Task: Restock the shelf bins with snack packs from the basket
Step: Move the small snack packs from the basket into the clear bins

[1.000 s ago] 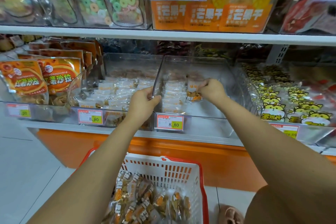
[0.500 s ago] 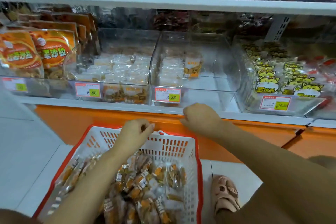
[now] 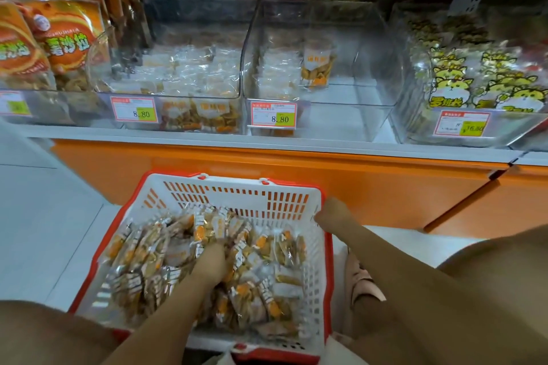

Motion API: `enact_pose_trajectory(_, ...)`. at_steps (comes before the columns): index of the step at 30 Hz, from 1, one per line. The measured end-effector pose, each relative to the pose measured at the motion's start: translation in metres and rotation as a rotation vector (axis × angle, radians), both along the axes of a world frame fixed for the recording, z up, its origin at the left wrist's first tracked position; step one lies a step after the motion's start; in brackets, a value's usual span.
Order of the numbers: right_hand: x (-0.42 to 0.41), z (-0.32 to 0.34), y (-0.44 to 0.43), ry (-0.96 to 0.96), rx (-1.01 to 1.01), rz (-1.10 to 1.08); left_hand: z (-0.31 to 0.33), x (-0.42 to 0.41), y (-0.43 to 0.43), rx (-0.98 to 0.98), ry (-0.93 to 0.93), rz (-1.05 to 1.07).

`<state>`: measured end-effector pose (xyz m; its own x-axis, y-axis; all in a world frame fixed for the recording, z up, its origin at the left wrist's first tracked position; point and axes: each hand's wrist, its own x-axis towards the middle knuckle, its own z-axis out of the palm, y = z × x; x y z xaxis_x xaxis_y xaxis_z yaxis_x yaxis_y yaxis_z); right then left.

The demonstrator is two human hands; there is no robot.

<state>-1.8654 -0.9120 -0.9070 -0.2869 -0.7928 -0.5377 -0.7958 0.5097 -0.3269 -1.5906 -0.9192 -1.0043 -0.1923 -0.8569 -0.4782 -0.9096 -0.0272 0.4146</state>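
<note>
Snack packs (image 3: 267, 246) bury left hand (image 3: 212, 261), grip untellable; right hand (image 3: 333, 215) at basket (image 3: 237, 184) rim, likewise; bunch several under palm.

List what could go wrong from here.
1. The left hand is buried among loose snack packs in the basket; an overfull grip may spill some onto the floor.
2. The lone upright pack in the partly filled bin could topple when more arrive.
3. The neighbouring bin carries an identical 8.80 tag; packs might land there.
</note>
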Motion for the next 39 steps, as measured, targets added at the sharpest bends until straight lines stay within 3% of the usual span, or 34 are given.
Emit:
enact_pose_trajectory(12, 0.000, -0.014, -0.008, -0.004, -0.034, 0.018, 0.006, -0.021, 0.003, 0.094, 0.054, -0.068)
enact_pose_trajectory(20, -0.001, -0.008, -0.006, -0.040, 0.013, 0.028, 0.038, -0.027, -0.005, -0.003, -0.180, -0.260)
enact_pose_trajectory(24, 0.005, 0.014, -0.004, -0.062, 0.056, 0.079, 0.087, -0.023, -0.024, -0.075, -0.169, -0.118)
enact_pose_trajectory(27, 0.016, 0.035, -0.006, -0.059, -0.027, 0.100, 0.126, -0.011, -0.040, 0.045, 0.010, 0.008)
enact_pose_trajectory(29, 0.026, 0.050, -0.008, -0.189, -0.085, 0.072, 0.154, 0.000, -0.044, 0.140, 0.239, 0.115)
enact_pose_trajectory(32, 0.038, 0.080, -0.006, -0.292, -0.005, 0.210, 0.196, 0.009, -0.044, 0.142, 0.500, 0.151)
enact_pose_trajectory(35, 0.049, 0.109, 0.002, -0.697, 0.081, 0.268, 0.228, 0.004, -0.038, 0.091, 0.701, 0.143)
enact_pose_trajectory(39, 0.053, 0.141, 0.006, -1.161, -0.105, -0.022, 0.252, -0.018, -0.030, 0.025, 0.939, 0.193)
